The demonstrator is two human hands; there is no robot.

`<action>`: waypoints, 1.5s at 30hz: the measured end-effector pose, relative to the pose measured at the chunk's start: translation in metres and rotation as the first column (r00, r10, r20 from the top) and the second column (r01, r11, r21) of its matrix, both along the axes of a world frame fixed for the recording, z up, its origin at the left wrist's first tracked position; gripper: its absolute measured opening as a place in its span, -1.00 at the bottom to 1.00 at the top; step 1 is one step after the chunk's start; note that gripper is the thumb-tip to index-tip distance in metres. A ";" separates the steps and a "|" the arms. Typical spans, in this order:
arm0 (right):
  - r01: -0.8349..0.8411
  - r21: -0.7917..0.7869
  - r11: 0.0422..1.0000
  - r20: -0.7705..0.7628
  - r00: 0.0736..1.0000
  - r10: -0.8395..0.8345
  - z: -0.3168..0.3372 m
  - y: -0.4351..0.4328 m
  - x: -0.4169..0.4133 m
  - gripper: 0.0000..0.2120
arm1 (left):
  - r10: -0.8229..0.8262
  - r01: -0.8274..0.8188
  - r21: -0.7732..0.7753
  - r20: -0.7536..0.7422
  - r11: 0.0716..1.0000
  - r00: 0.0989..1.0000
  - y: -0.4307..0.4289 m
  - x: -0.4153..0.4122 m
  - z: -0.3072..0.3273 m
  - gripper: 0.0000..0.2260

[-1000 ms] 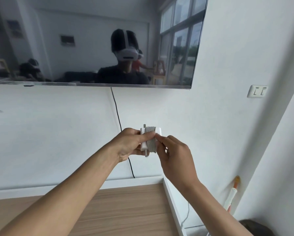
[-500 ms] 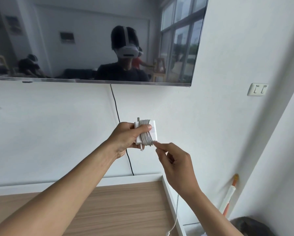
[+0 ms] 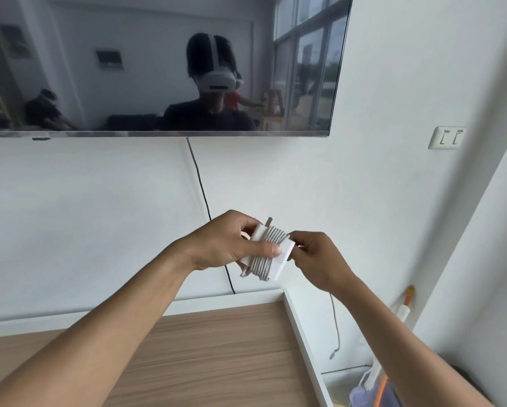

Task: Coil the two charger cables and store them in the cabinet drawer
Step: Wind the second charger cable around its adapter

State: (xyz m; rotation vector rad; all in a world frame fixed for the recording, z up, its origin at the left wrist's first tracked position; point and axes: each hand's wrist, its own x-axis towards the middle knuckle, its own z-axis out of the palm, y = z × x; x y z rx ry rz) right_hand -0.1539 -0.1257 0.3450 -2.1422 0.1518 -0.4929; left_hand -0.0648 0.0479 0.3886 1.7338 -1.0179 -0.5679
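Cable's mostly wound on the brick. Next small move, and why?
Probably one more wrap: the right hand carries the loose tail round the charger brick, which the left hand grips with its thumb across the wound coils. The tail hangs free beside the cabinet top, plug end dangling, so the coil isn't finished.

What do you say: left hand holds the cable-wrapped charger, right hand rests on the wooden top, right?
No. The right hand is not on the wooden top; it is up beside the charger, pinching the cable. The left hand does hold the charger. The head view shows it.
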 end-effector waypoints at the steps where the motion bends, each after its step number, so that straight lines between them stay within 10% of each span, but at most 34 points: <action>1: -0.003 0.012 1.000 -0.055 0.998 0.003 0.006 -0.001 0.000 -0.75 | 0.024 -0.025 0.033 0.042 0.999 0.999 0.000 0.001 -0.003 -0.76; 14: -0.041 0.182 0.982 -0.260 0.962 0.088 0.024 -0.005 -0.001 -0.70 | -0.046 0.050 0.027 -0.116 0.998 0.992 0.009 -0.001 -0.008 -0.77; 21: 0.061 -0.065 0.996 -0.201 0.977 -0.073 0.031 0.008 0.000 -0.67 | 0.036 -0.034 0.070 -0.034 0.997 0.999 0.004 0.001 -0.008 -0.83; 45: 0.102 -0.157 0.982 -0.267 0.953 -0.142 0.029 0.014 0.009 -0.68 | 0.211 -0.211 0.043 -0.001 0.977 0.977 0.001 -0.001 -0.034 -0.79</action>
